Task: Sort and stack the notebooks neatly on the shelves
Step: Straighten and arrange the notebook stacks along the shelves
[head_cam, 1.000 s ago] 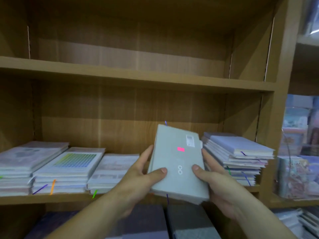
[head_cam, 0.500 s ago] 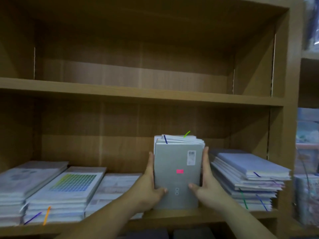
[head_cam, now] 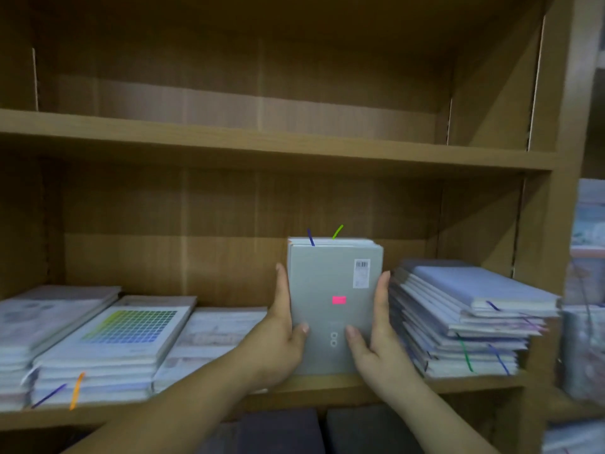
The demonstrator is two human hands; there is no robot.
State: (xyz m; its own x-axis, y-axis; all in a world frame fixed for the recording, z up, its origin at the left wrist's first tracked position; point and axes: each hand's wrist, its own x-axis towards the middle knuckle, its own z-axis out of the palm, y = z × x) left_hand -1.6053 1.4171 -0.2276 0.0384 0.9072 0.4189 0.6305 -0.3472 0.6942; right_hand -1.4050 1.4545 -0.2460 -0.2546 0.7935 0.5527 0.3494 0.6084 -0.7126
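Head cam: your L hand (head_cam: 281, 335) & R hand (head_cam: 373, 339) grip the grey notebook bundle (head_cam: 330, 283), upright on the mid shelf (head_cam: 327, 385), beside the R stack (head_cam: 474, 306). Squaring step, I'd say; next prob. lay it flat.

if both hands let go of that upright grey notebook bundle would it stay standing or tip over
Probably tips: the grey notebook bundle stands on its narrow bottom edge on the shelf, held by the left hand and right hand at its sides. Likely fans apart too; several separate thin books show at its top.
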